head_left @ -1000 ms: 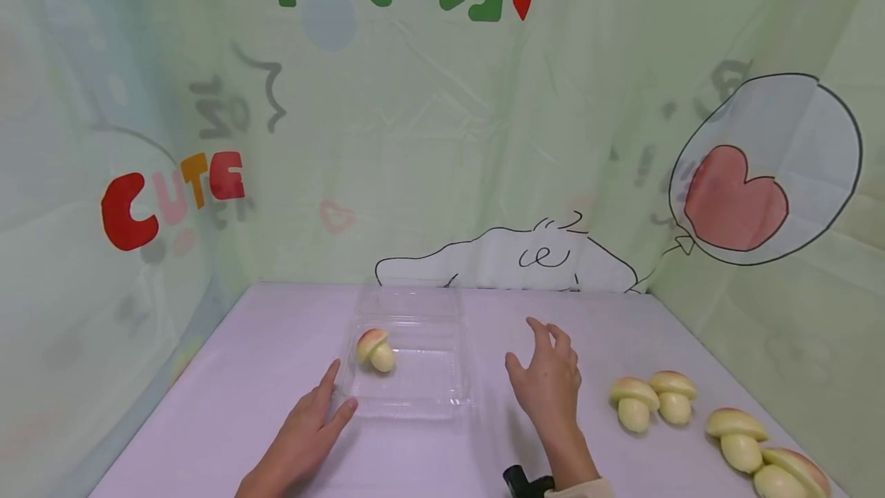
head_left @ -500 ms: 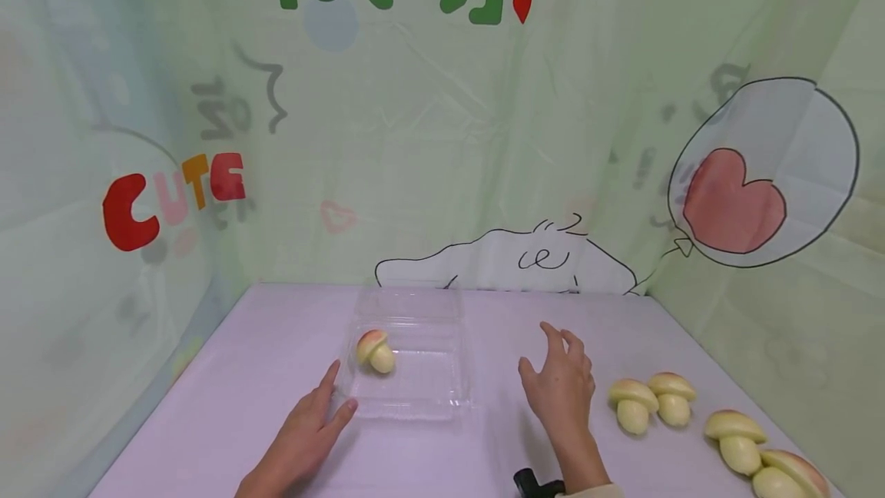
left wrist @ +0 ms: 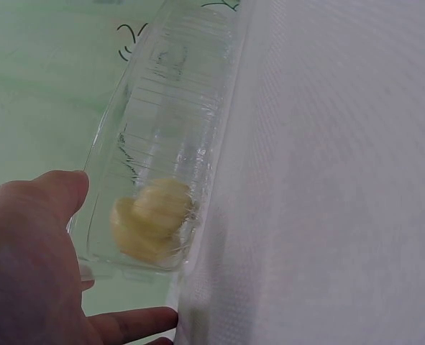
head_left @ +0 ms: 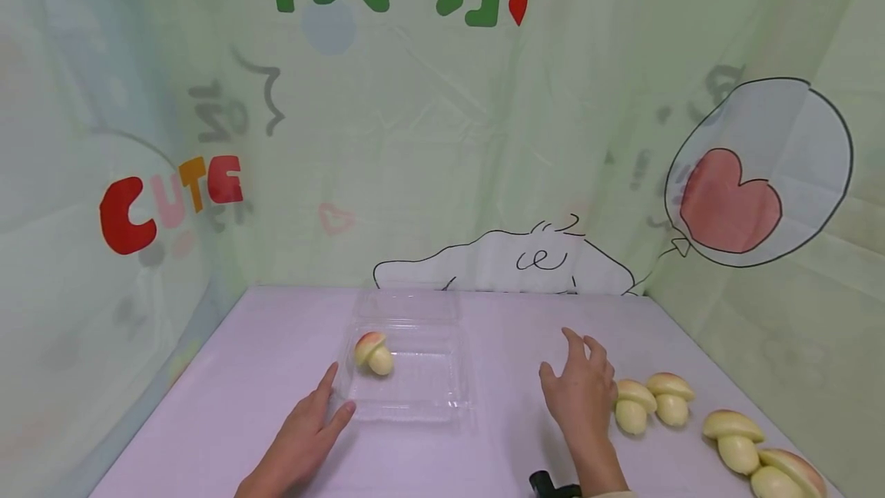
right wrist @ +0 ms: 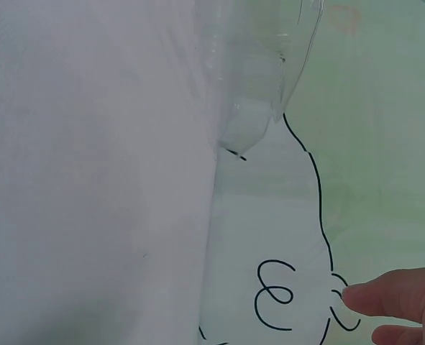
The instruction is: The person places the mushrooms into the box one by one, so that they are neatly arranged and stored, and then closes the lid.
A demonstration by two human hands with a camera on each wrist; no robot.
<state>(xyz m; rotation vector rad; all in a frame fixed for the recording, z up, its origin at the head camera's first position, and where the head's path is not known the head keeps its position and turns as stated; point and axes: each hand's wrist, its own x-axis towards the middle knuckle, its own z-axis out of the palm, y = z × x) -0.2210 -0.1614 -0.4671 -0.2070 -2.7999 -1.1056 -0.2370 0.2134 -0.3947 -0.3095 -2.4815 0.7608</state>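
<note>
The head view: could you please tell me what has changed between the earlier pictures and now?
The right hand moved to the right, closer to the four mushroom-shaped pieces. Nothing was picked up or let go. The left hand stayed at the clear container, with one mushroom-shaped piece inside; the other four lie as before.

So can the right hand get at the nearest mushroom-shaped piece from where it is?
Likely yes: the right hand looks empty, fingers apart, close beside that mushroom-shaped piece in the head view, with no visible obstacle between.
</note>
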